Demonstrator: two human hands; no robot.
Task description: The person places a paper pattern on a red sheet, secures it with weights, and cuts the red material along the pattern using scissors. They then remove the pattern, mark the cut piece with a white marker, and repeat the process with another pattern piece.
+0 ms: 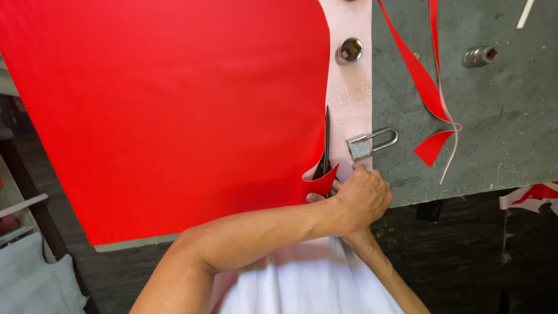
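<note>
A large red sheet covers the left of the grey worktable. Dark scissors point away from me along the sheet's right edge, where a red flap curls up. Beside the cut lies a pale pink strip. My left hand reaches across from the left, its fingers curled on the near end of the strip next to a silver padlock. My right hand is mostly hidden under the left. Only its fingertips show at the scissors' handles.
A metal socket rests on the pink strip and another socket lies on the bare table at the far right. Cut red ribbons trail over the table. More scraps hang at the right, past the table's near edge.
</note>
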